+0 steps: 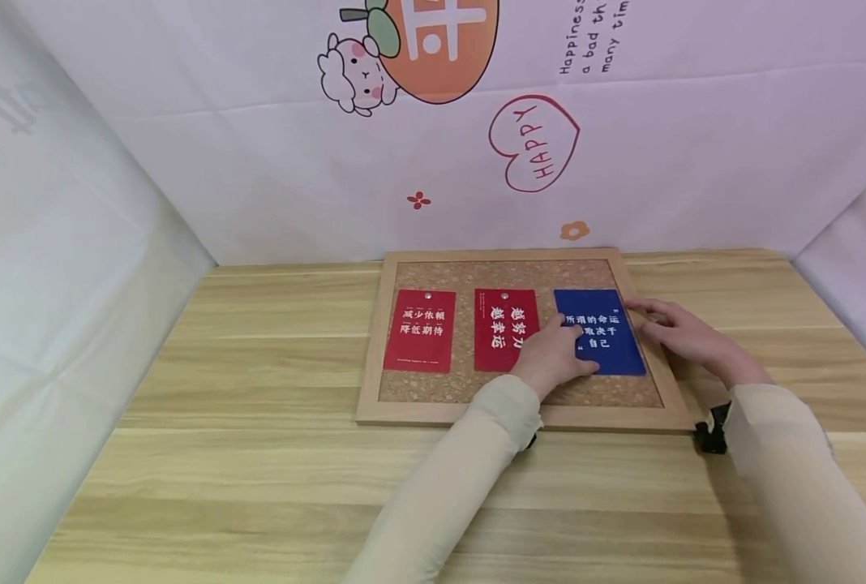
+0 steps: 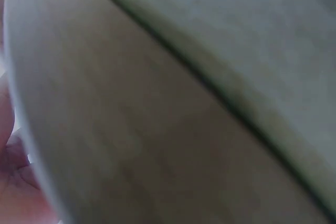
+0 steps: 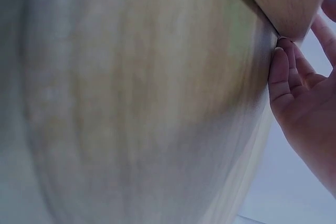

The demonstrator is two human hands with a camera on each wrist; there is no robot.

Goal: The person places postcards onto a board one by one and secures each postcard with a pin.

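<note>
A blue card (image 1: 603, 354) with white characters lies on the right part of a wood-framed cork board (image 1: 462, 389). My left hand (image 1: 555, 354) reaches over the board from the front, its fingertips and thumb spread on the left side of this card. At the board's right frame edge is my right hand (image 1: 684, 332), its fingertips touching the wood near the card's upper right. The right wrist view shows the right hand (image 3: 307, 98) with several fingertips against the frame's side. Little of the left hand (image 2: 21, 182) appears in the left wrist view.
Two red cards, one at the left (image 1: 420, 345) and one in the middle (image 1: 491, 345), lie on the cork. The board rests on a wood-grain table (image 1: 258, 454) against a white printed cloth (image 1: 294, 178). Another white cloth (image 1: 61, 243) hangs at the left.
</note>
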